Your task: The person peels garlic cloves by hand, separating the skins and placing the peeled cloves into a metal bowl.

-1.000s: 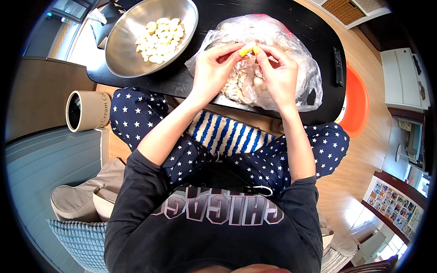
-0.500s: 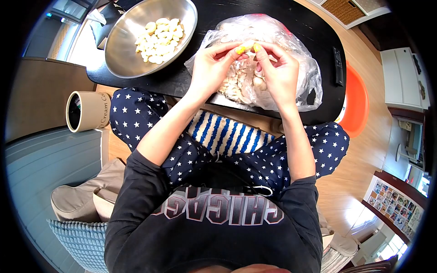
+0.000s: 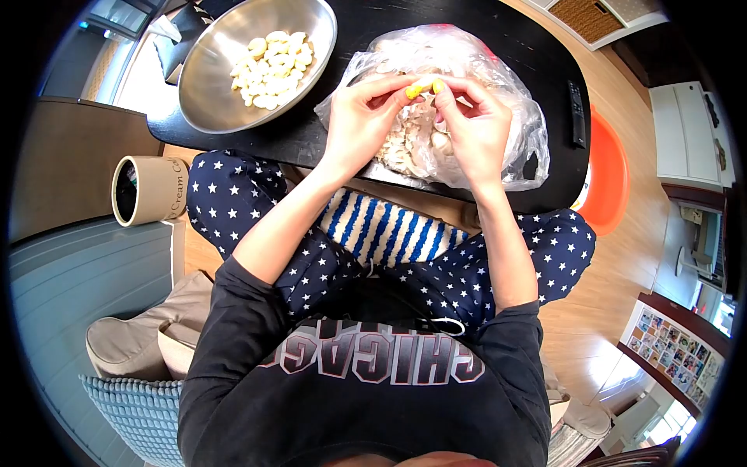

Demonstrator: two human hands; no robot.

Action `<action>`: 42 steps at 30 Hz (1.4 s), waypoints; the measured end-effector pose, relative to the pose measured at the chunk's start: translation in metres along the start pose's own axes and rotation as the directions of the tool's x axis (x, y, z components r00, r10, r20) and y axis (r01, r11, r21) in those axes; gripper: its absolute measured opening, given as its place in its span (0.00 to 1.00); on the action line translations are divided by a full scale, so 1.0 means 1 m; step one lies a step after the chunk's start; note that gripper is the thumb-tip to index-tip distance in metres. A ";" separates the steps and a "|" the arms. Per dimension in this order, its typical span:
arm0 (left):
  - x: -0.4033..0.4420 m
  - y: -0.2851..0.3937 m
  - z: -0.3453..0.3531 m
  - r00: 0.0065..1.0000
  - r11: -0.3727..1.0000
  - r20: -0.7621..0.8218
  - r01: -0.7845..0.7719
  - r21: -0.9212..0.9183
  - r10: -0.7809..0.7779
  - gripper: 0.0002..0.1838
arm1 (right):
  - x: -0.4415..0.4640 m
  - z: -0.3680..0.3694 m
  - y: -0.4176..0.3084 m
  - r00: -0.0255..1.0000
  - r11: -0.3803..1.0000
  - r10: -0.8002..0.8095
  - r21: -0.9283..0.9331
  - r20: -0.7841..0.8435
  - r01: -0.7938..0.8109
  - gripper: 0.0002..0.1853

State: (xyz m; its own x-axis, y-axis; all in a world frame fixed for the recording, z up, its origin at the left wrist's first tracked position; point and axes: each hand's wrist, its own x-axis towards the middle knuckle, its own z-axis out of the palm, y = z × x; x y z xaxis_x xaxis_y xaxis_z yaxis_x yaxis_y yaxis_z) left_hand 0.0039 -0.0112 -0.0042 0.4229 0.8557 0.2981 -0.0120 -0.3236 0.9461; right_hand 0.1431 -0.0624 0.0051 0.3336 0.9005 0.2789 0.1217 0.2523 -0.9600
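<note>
Over a clear plastic bag on the black table, my left hand and my right hand meet at the fingertips. Both pinch a small pale piece, which looks like a garlic clove and is mostly covered by the fingers. The nails are yellow. Beneath the hands, pale peelings and whitish bulbs lie in the bag. A steel bowl to the left holds several peeled pale cloves.
A black remote lies at the right edge of the black table. Beyond that edge is an orange round object. A cream bin stands at the left, and a striped cushion or mat is below the table edge.
The fingertips have shifted slightly around the small piece, and the hands remain together over the bag. The view has moved a little; the bowl and bag look unchanged.
</note>
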 end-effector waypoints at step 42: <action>0.005 -0.002 -0.005 0.900 0.521 0.226 0.405 -0.751 -0.373 0.16 | 0.010 -0.006 0.005 0.999 0.931 -0.032 -0.363 -0.003 0.029 0.06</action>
State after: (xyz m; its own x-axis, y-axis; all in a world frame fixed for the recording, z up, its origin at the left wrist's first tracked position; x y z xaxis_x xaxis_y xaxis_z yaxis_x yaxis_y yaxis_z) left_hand 0.0010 -0.0043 -0.0041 0.5897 0.7996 -0.1137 -0.5157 0.4811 0.7089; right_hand 0.1526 -0.0546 0.0029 0.3328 0.8907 0.3096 0.4619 0.1323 -0.8770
